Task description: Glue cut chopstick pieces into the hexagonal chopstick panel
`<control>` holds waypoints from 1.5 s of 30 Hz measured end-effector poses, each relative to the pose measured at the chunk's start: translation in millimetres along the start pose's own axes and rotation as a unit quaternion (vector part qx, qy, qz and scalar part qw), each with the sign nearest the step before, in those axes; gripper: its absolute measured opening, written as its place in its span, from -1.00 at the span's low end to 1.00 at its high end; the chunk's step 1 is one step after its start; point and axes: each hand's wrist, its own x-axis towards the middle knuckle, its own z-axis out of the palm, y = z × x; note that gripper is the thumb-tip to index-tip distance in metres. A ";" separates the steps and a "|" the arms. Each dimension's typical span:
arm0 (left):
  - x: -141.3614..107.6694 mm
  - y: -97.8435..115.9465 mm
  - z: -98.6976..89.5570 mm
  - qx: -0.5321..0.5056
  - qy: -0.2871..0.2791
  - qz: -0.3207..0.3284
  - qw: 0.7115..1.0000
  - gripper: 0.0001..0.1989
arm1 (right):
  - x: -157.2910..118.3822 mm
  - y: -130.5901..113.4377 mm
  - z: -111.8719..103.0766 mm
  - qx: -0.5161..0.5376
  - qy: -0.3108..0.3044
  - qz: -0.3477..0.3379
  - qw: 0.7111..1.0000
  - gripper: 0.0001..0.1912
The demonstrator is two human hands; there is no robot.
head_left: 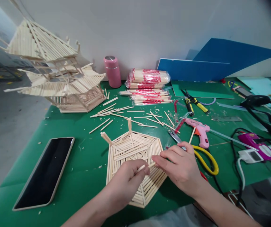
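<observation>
A flat, many-sided platform of wooden sticks (152, 186) lies before me, with two short stick posts rising from its far left corners. Over its middle, my left hand (128, 178) pinches a pale wooden stick (141, 168) between thumb and fingers. Close by on the right, my right hand (180, 164) has its fingertips closed on a stick piece (152, 165). Whether both hands grip one stick or two separate pieces, I cannot tell. Scissors with yellow handles (214, 164) lie partly under my right hand.
A stick-built pavilion model (64, 88) stands at the left, behind a phone (45, 171). Loose sticks (142, 117), wrapped stick bundles (149, 78) and a pink flask (112, 72) sit farther back. To the right are a pink glue gun (200, 129), pliers (193, 102) and cables.
</observation>
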 end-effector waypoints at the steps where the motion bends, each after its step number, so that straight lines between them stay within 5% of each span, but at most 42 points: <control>1: 0.4 0.3 -0.4 -0.002 0.001 -0.003 1.000 -0.74 | -0.2 -1.0 0.7 0.000 0.001 0.005 1.000 -0.87; 19: 1.2 1.2 0.7 -0.086 0.027 -0.025 0.996 -0.75 | 1.6 -10.0 9.2 0.016 0.014 0.054 0.998 -0.86; 24: 1.1 3.5 9.0 -0.160 0.066 -0.047 0.984 -0.75 | 7.2 -14.2 9.0 0.006 0.071 0.095 0.993 -0.83; 29: 3.5 5.6 7.6 -0.227 0.070 -0.066 0.969 -0.75 | 10.5 -4.1 4.2 0.089 0.048 0.139 0.985 -0.82; 32: 6.3 5.3 4.3 -0.320 0.075 -0.054 0.943 -0.77 | 10.0 1.0 3.2 0.250 0.055 0.235 0.938 -0.84; 37: 11.2 0.8 4.4 -0.472 0.039 -0.045 0.880 -0.91 | 16.3 -7.6 7.4 0.528 0.030 0.332 0.781 -0.85; 45: 12.3 -0.5 2.1 -0.528 0.046 -0.056 0.846 -0.96 | 23.6 -13.6 20.9 0.587 0.020 0.415 0.695 -0.82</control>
